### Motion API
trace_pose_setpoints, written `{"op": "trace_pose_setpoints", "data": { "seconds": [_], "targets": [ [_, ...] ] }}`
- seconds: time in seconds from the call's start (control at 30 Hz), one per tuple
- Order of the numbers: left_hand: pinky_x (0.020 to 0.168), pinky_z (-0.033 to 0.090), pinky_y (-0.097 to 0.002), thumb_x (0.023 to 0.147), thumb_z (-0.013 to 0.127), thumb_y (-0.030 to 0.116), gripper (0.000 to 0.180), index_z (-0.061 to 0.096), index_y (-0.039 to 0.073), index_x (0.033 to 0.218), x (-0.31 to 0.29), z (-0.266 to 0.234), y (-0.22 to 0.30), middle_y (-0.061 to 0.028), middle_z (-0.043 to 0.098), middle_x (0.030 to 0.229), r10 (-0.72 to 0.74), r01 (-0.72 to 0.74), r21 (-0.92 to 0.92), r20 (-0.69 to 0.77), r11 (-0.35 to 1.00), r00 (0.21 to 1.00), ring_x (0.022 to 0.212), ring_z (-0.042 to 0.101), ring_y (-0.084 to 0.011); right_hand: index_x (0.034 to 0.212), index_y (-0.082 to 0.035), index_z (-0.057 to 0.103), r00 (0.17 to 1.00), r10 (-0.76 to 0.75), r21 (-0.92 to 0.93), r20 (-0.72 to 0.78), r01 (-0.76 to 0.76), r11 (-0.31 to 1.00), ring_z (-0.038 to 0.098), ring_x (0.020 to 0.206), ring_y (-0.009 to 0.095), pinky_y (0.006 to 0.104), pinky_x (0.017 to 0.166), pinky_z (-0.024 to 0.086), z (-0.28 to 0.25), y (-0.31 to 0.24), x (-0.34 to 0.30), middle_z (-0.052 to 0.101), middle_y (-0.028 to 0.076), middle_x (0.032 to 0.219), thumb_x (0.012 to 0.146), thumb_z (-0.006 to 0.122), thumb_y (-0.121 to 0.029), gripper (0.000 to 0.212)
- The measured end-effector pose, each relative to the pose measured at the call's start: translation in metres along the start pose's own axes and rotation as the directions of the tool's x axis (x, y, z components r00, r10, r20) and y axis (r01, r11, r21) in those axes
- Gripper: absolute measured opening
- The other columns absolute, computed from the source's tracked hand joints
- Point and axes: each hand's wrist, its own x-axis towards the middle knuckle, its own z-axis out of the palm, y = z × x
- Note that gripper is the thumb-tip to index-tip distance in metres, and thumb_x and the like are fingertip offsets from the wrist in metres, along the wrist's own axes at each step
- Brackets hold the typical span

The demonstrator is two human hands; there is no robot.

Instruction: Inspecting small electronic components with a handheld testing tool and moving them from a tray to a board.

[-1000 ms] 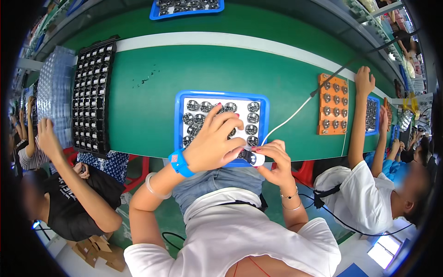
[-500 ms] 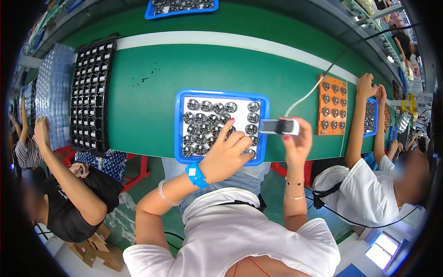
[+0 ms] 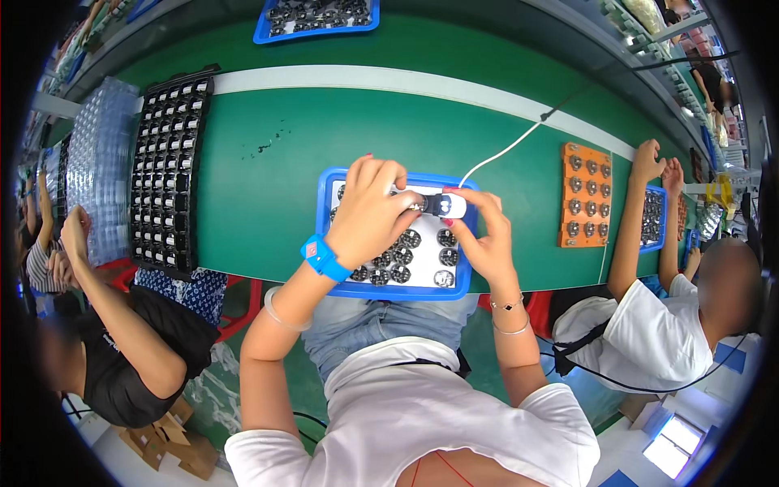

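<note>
My right hand grips a small black-and-white handheld device with a white cord, between thumb and fingers. Its tip points left, toward my left hand, whose thumb and fingers are curled together right at that tip. What the left fingers pinch is mostly hidden by the hand. Both hands are over a blue tray with a white bottom. Several round black parts lie in it in rows, those at the upper left covered by my left hand.
A black rack of white cylinders stands left, beside stacked clear plastic trays. An orange board with round metal parts lies right. Another blue tray sits at the far side. Co-workers sit on both sides. The cord runs back right.
My left hand has lifted from the parts in the tray and curled its fingers. My right hand has brought the device leftward over the tray, up to the left fingers.
</note>
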Motion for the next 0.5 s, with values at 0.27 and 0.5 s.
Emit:
{"op": "trace_pose_setpoints", "data": {
  "seconds": [0.27,0.5],
  "targets": [
    [0.102,0.032,-0.0481,0.072,0.072,0.017,0.006,0.070,0.012,0.072,0.021,0.012,-0.008,-0.0054,0.047,0.092,0.080,-0.081,0.013,0.038,0.997,0.996,0.100,0.048,-0.0258,0.124,-0.001,0.048,0.956,0.160,0.487,-0.246,-0.021,0.873,0.059,0.107,0.020,0.0322,0.095,0.044,-0.007,0.013,-0.020,0.060,0.012,0.116,0.087,0.067,-0.011,0.043],
    [0.098,0.034,-0.0457,0.078,0.070,0.021,0.012,0.072,0.013,0.086,0.018,0.002,-0.019,-0.0057,0.050,0.093,0.045,-0.045,-0.062,-0.002,0.997,0.999,0.099,0.047,-0.0269,0.113,-0.004,0.062,0.993,-0.075,0.036,0.096,0.072,0.997,0.060,0.102,0.025,0.0360,0.096,0.038,0.001,-0.009,-0.006,0.066,0.009,0.115,0.073,0.062,0.000,0.040]
  ]
}}
